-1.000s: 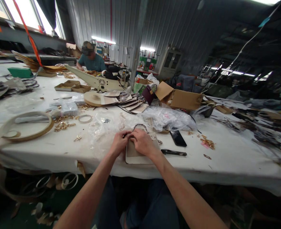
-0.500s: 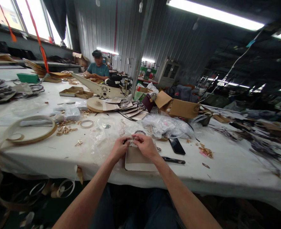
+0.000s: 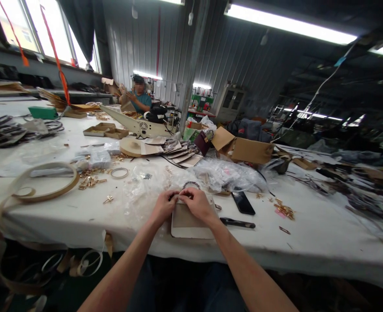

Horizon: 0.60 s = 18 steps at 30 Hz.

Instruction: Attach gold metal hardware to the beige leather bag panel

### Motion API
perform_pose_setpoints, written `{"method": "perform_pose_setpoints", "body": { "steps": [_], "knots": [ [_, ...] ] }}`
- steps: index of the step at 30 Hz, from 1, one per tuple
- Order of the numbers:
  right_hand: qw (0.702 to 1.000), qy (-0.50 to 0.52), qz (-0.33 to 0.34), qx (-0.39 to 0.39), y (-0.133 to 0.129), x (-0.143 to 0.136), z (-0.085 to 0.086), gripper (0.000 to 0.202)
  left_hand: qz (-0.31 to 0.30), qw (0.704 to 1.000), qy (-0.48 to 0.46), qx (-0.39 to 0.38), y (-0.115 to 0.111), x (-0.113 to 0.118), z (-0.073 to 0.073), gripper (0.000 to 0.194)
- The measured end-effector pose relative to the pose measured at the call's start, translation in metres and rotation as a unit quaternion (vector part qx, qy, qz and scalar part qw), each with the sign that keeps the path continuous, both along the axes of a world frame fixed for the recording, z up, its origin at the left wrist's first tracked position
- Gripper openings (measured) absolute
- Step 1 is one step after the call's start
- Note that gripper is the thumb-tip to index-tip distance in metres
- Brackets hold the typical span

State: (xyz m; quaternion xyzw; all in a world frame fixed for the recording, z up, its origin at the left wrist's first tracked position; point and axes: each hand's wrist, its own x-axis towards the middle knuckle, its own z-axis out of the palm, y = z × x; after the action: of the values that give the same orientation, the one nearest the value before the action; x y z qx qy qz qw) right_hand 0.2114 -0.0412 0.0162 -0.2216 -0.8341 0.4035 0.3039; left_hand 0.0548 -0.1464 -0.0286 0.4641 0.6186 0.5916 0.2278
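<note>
At the near edge of a long white worktop in a cluttered workshop, a person's left hand and right hand meet over the far end of a flat beige leather panel, which lies flat on the cloth just inside that edge. Both hands are closed down narrow, fingertips pinching at a small fitting on the panel's top edge; what exactly sits between the fingers is too small to tell. The right palm rests on the panel, seemingly to keep it from sliding while the fingertips work. A dark curved handle shows just beyond the knuckles. Just right of the panel lie a dark hand tool and a black phone, near enough to be picked up without reaching. Crumpled clear plastic bags spread toward the middle of the worktop, with loose gold-coloured metal fittings and a large coiled beige strip toward the left edge. An open cardboard box stands farther back. At the far end another person sits at work.
</note>
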Motion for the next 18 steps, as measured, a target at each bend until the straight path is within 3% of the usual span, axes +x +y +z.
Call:
{"method": "perform_pose_setpoints", "body": {
  "steps": [10, 14, 18],
  "knots": [
    [0.995, -0.020, -0.027, 0.097, 0.000, -0.011, -0.018, 0.016, -0.003, 1.000, 0.015, -0.009, -0.001, 0.001, 0.004, 0.031],
    [0.989, 0.021, -0.005, 0.149, -0.003, 0.002, -0.008, 0.022, 0.006, 1.000, 0.018, -0.017, -0.003, 0.002, 0.005, 0.032],
    [0.977, -0.009, -0.032, 0.211, -0.002, 0.041, 0.012, 0.023, 0.018, 0.999, 0.018, -0.033, -0.003, 0.003, 0.003, 0.031]
  ]
}}
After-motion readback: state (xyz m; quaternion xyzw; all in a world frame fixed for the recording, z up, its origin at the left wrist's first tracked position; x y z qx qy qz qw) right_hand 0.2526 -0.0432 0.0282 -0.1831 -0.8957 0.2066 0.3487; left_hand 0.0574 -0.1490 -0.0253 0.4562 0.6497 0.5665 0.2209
